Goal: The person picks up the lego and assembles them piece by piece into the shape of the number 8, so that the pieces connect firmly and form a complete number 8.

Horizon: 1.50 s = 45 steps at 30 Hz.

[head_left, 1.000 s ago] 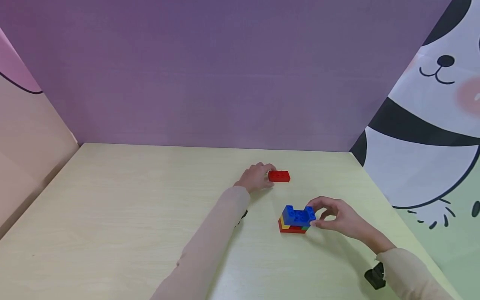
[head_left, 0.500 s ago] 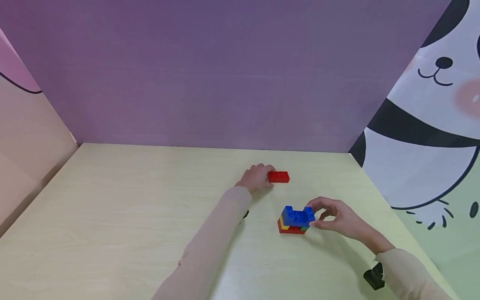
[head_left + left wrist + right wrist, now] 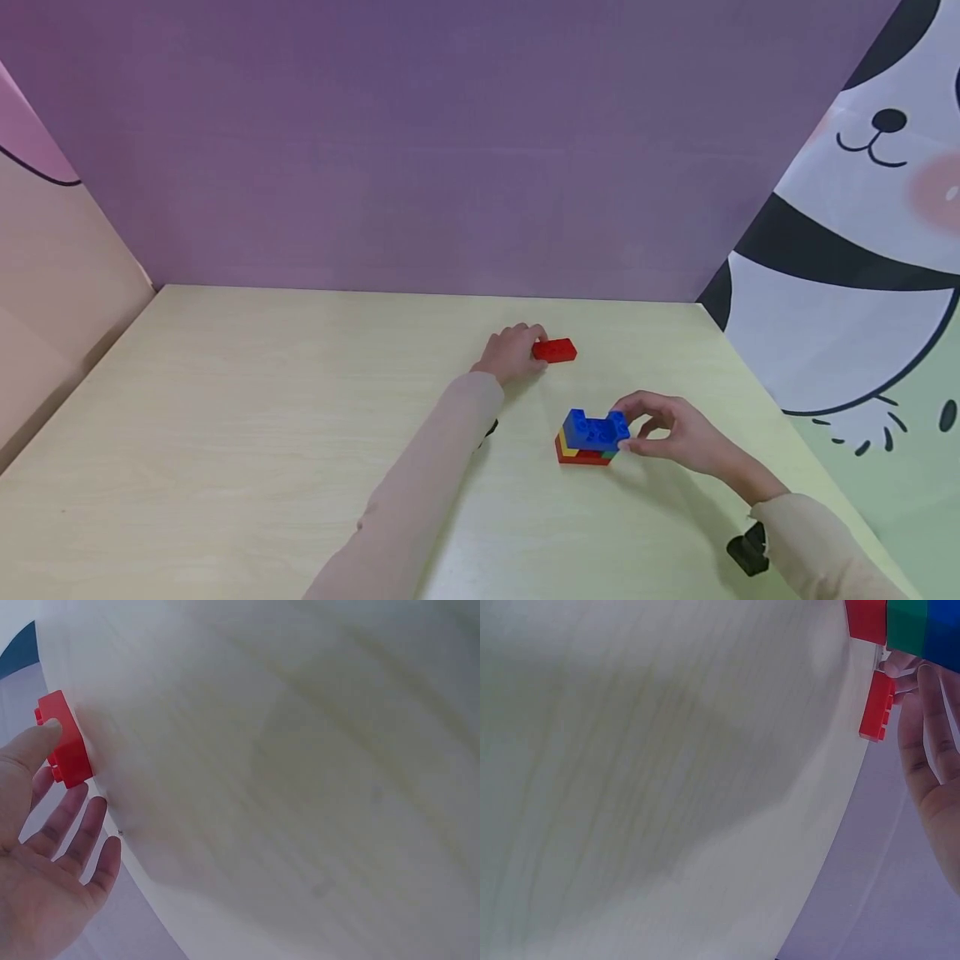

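Note:
In the head view my left hand (image 3: pixel 510 353) pinches the left end of a red toy building brick (image 3: pixel 557 350) far back on the table. The left wrist view shows its thumb on the studded side of this brick (image 3: pixel 73 754), with the other fingers loosely spread. My right hand (image 3: pixel 678 433) holds the right end of a blue U-shaped brick (image 3: pixel 592 433) between thumb and fingers. That blue brick tops a small stack, over a yellow brick (image 3: pixel 568 448) and a green brick (image 3: pixel 907 626), with a red brick (image 3: pixel 585 463) at the bottom.
The pale wooden table (image 3: pixel 262 433) meets a purple panel (image 3: pixel 450 167) at its back edge. A panda-print panel (image 3: pixel 840 333) stands along the right side, and a pinkish one (image 3: pixel 67 292) on the left. A black device (image 3: pixel 750 552) sits at my right wrist.
The red brick in my left hand has turned slightly, its right end now angled a little farther back. My right hand and the stack have stayed in place.

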Motion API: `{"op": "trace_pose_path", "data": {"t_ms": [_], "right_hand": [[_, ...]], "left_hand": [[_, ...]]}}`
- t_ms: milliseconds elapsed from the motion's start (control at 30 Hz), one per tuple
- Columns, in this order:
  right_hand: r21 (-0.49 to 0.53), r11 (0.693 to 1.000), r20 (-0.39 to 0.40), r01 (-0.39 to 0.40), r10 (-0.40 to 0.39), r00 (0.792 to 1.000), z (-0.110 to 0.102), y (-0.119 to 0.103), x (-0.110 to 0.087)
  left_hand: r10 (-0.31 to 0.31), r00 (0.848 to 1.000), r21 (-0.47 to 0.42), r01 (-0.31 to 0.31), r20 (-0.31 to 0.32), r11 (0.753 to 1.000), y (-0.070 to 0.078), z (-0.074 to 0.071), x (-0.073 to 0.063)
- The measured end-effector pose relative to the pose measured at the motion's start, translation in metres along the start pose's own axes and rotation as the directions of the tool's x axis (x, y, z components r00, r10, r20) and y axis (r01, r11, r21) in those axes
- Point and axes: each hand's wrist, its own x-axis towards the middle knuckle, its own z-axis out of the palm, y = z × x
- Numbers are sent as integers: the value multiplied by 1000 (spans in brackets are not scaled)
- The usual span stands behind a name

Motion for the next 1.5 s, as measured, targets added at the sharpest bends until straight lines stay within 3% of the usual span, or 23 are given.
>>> {"op": "trace_pose_path", "data": {"t_ms": [400, 733, 1300, 1500], "right_hand": [[3, 1000, -3, -2, 2, 1000, 0, 2, 1], [23, 1000, 10, 9, -9, 1000, 0, -1, 1], [22, 999, 9, -41, 41, 999, 0, 2, 2], [-2, 1000, 4, -5, 5, 1000, 0, 3, 4]], "left_hand": [[9, 1000, 67, -7, -26, 998, -1, 1, 2], [0, 1000, 30, 1, -27, 1000, -3, 1, 0], [-36, 999, 37, 37, -15, 999, -4, 4, 2], [-20, 999, 40, 21, -27, 999, -5, 4, 2]]}}
